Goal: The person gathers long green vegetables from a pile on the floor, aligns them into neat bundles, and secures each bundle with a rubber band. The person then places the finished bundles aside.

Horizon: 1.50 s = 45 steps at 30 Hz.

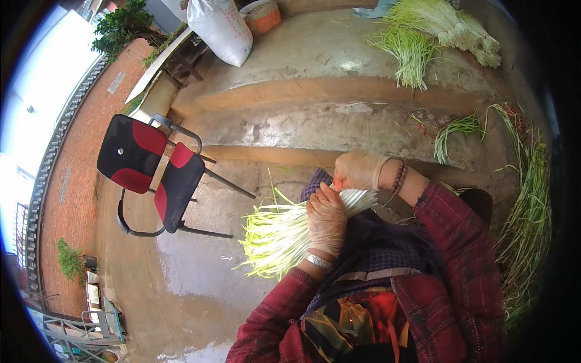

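Observation:
My left hand (326, 222), in a thin translucent glove, is wrapped around a bundle of pale leafy stalks (277, 236) that look like blanched chives. Its yellow-green tips fan out to the left, and the white stem ends (361, 199) point right over my lap. Gloved as well, my right hand (361, 170) is closed into a fist just above the stem ends. A bit of red strand (337, 183) shows at its fingers, mostly hidden. Beneath the bundle is a dark checked cloth (386, 240) across my lap.
Low concrete steps (290, 127) rise ahead. A loose chive pile (411, 54) and tied bundles (454, 29) lie at upper right. Greener stalks (458, 129) and a long heap of trimmings (526, 213) are at right. A black-and-red chair (181, 181) and a white sack (220, 31) stand leftward.

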Motion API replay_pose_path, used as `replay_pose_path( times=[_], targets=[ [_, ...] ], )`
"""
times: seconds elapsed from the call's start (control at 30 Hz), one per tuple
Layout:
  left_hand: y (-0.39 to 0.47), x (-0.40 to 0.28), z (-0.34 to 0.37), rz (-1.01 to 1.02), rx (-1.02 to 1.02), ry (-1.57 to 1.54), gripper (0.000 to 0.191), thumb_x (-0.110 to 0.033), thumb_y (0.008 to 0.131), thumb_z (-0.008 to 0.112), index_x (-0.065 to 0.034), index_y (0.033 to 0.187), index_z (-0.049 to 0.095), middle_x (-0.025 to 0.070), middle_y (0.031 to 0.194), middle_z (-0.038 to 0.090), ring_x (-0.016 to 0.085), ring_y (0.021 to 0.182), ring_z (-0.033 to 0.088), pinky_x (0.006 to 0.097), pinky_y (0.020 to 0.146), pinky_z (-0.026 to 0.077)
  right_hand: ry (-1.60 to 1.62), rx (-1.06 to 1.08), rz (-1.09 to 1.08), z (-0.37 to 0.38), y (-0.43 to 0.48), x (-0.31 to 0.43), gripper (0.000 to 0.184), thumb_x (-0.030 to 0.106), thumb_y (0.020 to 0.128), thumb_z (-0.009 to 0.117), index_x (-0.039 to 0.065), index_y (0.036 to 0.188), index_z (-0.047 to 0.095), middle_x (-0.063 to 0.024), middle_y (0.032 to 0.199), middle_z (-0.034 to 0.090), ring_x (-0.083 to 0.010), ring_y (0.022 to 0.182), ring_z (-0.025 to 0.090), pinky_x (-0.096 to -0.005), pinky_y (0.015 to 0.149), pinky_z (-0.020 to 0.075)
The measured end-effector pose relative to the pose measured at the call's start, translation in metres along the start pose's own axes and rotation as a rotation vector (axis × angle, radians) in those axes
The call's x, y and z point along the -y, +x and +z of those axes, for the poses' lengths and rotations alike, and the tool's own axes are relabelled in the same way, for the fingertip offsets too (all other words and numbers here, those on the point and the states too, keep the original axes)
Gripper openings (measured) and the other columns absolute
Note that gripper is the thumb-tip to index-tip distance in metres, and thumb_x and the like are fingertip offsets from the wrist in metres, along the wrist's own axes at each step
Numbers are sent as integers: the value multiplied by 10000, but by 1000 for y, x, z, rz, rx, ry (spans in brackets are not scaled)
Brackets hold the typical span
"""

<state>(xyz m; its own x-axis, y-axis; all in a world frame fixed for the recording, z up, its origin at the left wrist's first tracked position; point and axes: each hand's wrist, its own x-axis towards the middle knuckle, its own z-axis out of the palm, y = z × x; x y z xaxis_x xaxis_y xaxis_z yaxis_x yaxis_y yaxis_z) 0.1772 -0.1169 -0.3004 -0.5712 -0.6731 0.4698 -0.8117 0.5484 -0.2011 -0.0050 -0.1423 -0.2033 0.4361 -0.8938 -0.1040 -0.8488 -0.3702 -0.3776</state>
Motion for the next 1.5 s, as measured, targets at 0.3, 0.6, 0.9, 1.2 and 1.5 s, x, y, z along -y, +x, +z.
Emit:
replay_pose_path(
  times=[0.3, 0.6, 0.9, 1.2, 1.5],
  targets=[
    [3, 3, 5, -12, -1, -137, 507, -128, 959, 526, 161, 1364, 429, 317, 1286, 630, 393, 1083, 666, 435, 926, 536, 146, -103, 88, 19, 13, -26, 231, 305, 908, 716, 91, 975, 772, -110, 1007, 753, -309, 925, 718, -395, 816, 558],
    [-1, 0, 12, 11, 14, -161, 543, -180, 940, 554, 127, 1369, 425, 289, 1310, 613, 390, 1129, 636, 465, 961, 513, 104, 141, 109, -11, 21, -7, 302, 405, 786, 786, 117, 876, 796, -131, 852, 752, -328, 811, 722, -428, 733, 551],
    [2, 0, 5, 13, 183, -166, 559, -156, 990, 477, 162, 1437, 365, 299, 1415, 557, 351, 1202, 605, 435, 1015, 482, -523, 29, -42, 14, 31, 13, 215, 219, 809, 692, 21, 811, 775, -170, 812, 752, -345, 764, 737, -452, 633, 561],
    [9, 7, -1, -20, 74, -282, 508, -60, 915, 533, 208, 1320, 384, 263, 966, 668, 404, 879, 678, 460, 785, 554, -634, -103, 295, -61, -11, -91, 178, 192, 869, 688, 35, 892, 769, -171, 828, 737, -354, 812, 739, -454, 692, 582],
    [15, 4, -1, 21, 92, -220, 521, -94, 902, 591, 183, 1301, 404, 254, 968, 670, 406, 856, 687, 466, 768, 560, -273, -299, 126, 1, -84, -26, 217, 384, 879, 704, 199, 990, 732, -21, 1035, 718, -274, 953, 662, -413, 833, 525]
  ],
)
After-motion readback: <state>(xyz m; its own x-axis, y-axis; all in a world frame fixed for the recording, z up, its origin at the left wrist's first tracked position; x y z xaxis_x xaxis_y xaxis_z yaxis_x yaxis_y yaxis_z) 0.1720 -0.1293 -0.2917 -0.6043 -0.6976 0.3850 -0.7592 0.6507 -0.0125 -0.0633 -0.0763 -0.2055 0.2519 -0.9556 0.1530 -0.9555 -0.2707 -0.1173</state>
